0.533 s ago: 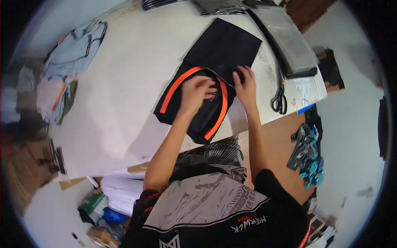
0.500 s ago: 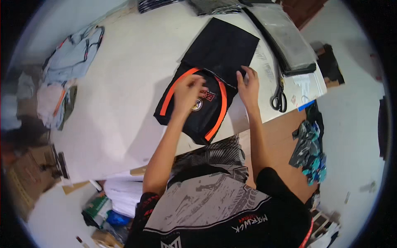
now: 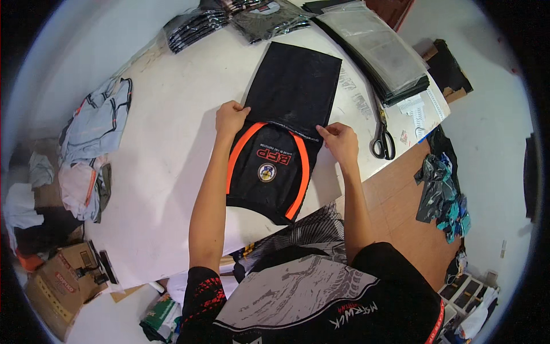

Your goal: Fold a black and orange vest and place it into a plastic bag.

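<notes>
A folded black shirt (image 3: 269, 192) with orange stripes and a round badge lies on the white table, its collar end toward me. Its far end meets the mouth of a flat black plastic bag (image 3: 292, 86); how far the shirt reaches inside is hidden. At the bag's left edge, close to the mouth, my left hand (image 3: 230, 118) is closed in a pinch. My right hand (image 3: 342, 141) pinches the right corner of the mouth between thumb and fingers.
Right of the bag are a stack of clear-fronted black bags (image 3: 375, 46) and black-handled scissors (image 3: 382, 140). Packed garments (image 3: 197, 28) line the far edge of the white table (image 3: 154, 172). Loose grey clothes (image 3: 97, 123) lie at the left, above a cardboard box (image 3: 63, 284).
My left hand has moved off the shirt's front to the bag's left edge and closed there. My right hand has closed on the right corner. The view has shifted somewhat.
</notes>
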Demonstrator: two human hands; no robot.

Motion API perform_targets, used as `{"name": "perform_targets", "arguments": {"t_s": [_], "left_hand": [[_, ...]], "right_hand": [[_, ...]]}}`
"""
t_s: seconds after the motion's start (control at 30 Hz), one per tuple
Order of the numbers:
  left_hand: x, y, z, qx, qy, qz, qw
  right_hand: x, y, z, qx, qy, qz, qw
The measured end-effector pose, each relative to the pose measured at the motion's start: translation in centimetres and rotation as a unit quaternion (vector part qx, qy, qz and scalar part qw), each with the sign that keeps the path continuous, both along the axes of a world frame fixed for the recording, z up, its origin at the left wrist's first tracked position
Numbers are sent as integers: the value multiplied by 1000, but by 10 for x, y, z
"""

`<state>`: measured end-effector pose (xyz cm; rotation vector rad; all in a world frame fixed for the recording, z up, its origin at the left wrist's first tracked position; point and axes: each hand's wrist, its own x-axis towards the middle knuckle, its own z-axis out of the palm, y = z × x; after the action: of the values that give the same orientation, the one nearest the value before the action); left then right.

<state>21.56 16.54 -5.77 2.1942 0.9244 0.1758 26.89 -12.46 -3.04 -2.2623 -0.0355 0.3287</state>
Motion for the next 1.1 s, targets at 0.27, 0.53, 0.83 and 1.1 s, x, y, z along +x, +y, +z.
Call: {"name": "perform_targets", "arguments": {"t_s": [0.27,0.53,0.83,1.1], "left_hand": [[-101,7,-3,-34,-37,40,998],[-207,-13,21,-151,-85,242,955],[-245,-42,36,-329,-185,288,880],[-277,-63,45,-353,-193,151,903]], "right_hand": [[10,40,-14,-41,-107,175,978],[-11,109,-14,41,-83,311,946],[-37,82,-20,144,-44,318,936],[-30,40,-14,226,15,446,866]]}}
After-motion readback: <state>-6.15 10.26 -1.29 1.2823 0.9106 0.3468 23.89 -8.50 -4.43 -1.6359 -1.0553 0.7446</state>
